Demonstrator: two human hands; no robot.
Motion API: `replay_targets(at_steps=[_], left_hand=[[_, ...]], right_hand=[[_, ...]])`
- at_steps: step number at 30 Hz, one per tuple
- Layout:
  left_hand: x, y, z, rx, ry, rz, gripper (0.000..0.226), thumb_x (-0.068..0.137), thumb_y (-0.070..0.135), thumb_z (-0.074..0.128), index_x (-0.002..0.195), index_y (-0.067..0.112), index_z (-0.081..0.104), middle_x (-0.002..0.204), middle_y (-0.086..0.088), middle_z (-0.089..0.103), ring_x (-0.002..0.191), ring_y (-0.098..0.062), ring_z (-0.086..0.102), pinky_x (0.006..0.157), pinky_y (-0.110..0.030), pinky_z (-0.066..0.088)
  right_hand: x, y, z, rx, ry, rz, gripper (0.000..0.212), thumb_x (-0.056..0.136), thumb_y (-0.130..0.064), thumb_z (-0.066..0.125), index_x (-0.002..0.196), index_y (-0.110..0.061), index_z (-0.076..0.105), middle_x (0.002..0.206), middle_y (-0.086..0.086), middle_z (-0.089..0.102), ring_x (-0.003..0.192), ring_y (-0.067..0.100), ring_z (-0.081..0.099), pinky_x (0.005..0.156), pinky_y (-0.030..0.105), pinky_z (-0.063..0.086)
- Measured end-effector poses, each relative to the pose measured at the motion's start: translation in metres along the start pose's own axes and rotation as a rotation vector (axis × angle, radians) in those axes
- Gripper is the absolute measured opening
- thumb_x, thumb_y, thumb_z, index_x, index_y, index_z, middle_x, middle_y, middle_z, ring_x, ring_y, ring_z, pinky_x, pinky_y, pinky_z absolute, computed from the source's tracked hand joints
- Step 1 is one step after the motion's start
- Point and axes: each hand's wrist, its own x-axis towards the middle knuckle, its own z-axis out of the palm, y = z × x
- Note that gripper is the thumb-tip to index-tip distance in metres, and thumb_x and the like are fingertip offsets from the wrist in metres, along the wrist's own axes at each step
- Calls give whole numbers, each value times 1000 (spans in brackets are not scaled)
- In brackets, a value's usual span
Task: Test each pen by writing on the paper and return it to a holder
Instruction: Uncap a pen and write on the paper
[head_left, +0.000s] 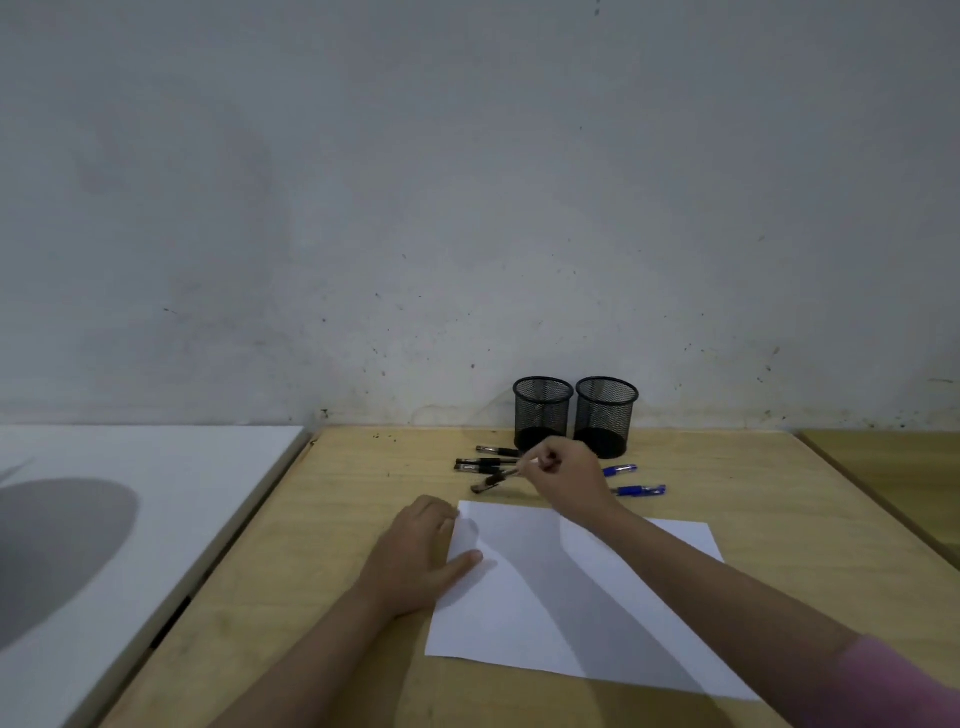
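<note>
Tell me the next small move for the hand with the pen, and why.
Probably bring the black pen, pinched in the right hand, down onto the paper: the sheet looks unmarked, and the left hand already rests on its edge.

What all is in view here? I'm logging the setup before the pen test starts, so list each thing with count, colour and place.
Mesh holders: two, black, side by side at the table's far edge by the wall.
Black pens: about four, lying left of the right hand; one of them is pinched at its end.
Blue pens: two, lying right of the right hand.
Paper: one white sheet, flat on the table nearest the person.
Table: one, light wood.
White surface: one, left of the table.
Wall: grey, speckled, behind.
Left hand: flat on the paper's left edge.
Right hand: fingers pinching a black pen.
</note>
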Motion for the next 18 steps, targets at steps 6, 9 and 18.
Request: replay_targets(at_steps=[6,9,18], left_hand=[[9,31,-4,-208,183,19,45,77,35,71,118,22,57,112,12,57,101,-4,53,87,-25,46],[16,50,-4,-239,291,81,19,76,16,72,95,17,69,86,8,66,79,-6,60,74,-29,52],[29,92,-2,-181,291,338,24,82,16,62,106,16,67,90,2,71,82,-10,62,71,-27,51]], right_hand=[[-33,-29,-27,426,41,86,11,84,-13,69,74,-17,70,70,6,67,68,16,60,61,24,48],[-46,-36,-37,505,82,130,9,84,-18,69,77,-13,69,66,4,65,67,17,59,64,29,49],[-66,-36,-42,426,-8,-8,16,89,-15,62,80,-25,70,63,-4,63,59,7,55,53,19,46]])
